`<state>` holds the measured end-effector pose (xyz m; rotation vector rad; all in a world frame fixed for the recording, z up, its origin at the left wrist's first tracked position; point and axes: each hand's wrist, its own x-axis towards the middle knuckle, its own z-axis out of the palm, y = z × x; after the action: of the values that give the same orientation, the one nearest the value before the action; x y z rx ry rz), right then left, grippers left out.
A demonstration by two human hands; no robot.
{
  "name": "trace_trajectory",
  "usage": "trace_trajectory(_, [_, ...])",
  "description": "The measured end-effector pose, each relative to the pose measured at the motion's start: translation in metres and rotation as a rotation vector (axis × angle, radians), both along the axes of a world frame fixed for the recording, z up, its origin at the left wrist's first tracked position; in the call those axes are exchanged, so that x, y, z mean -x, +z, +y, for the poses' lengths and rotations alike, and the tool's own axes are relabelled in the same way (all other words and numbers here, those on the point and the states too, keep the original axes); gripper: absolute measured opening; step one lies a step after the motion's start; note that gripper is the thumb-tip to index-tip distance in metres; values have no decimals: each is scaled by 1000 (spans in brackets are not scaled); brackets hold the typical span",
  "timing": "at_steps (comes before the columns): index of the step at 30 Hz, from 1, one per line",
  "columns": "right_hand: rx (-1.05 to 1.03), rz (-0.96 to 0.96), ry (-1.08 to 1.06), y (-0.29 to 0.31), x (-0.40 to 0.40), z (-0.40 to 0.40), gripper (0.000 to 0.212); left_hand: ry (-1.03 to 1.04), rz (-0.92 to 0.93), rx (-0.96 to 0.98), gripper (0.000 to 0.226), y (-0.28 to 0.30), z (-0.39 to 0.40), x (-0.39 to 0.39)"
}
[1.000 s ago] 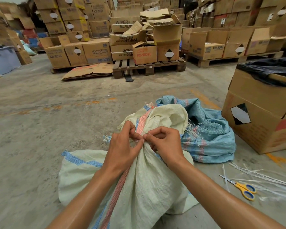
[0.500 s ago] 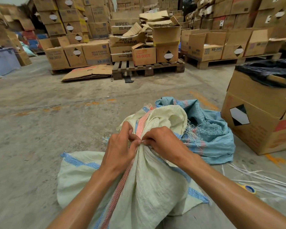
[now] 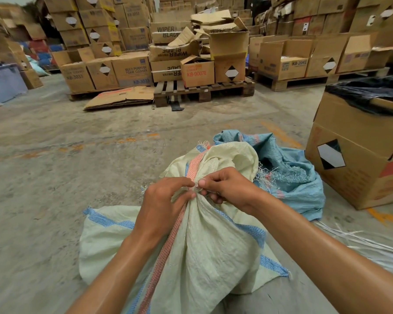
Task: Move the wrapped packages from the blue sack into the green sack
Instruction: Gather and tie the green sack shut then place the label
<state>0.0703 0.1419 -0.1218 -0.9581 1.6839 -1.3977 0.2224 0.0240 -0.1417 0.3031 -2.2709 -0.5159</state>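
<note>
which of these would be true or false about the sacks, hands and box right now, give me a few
1. Both hands pinch the gathered neck of the green sack. True: left hand and right hand meet there.
2. The blue sack stands upright and full. False: it lies crumpled on the floor.
3. The blue sack lies behind the green sack, to its right. True.
4. The box on the right is lined with white plastic. False: the plastic is black.
5. The left hand holds scissors. False: it grips only the sack.

Both hands (image 3: 161, 200) (image 3: 227, 189) pinch gathered green sack (image 3: 204, 245) neck; blue sack (image 3: 290, 177) behind.
</note>
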Motion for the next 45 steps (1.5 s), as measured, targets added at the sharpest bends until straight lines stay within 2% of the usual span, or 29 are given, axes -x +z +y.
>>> trace_trajectory(4, [-2,-18,-15,-2,0,-2,29,17,38,107,16,-2,1,0])
trace_trajectory(8, [-22,-6,-8,-4,0,-3,30,-1,42,168,8,-2,-2,1])
trace_trajectory(15, [-29,-13,-13,-7,0,-3,26,24,-63,139,6,0,-1,1])
trace_trajectory(21, [-33,-43,-149,-13,7,9,14,36,-128,31,6,-7,-16,-10])
trace_trajectory(23, [-42,17,-167,-18,5,11,14,28,-155,11,6,-9,-23,-14])
trace_trajectory(28, [-73,343,-206,-25,-1,10,19,15,-182,-31,8,-8,-27,-11])
trace_trajectory(33, [-67,434,-222,-23,-4,12,22,51,-172,-78,14,-9,-25,-10])
trace_trajectory(36, [-8,490,-259,-27,-7,16,14,30,-188,-378,13,-7,-15,-9])
trace_trajectory(37, [23,476,-248,-29,-6,20,14,-25,-254,-488,5,-8,-12,-11])
trace_trajectory(38, [24,440,-198,-30,-3,26,25,-78,-358,-528,22,-10,-12,-15])
trace_trajectory(40, [-123,378,54,-35,8,40,65,-142,-590,-409,67,-22,-17,-24])
trace_trajectory(41, [-243,408,210,-41,12,46,82,-148,-640,-330,75,-29,-21,-29])
trace_trajectory(42, [-339,474,330,-48,15,49,89,-145,-649,-304,74,-34,-25,-34])
trace_trajectory(43, [-393,578,388,-57,18,49,86,-131,-630,-307,67,-41,-29,-36])
trace_trajectory(45, [-335,752,377,-65,20,41,56,-118,-553,-345,52,-48,-32,-40])
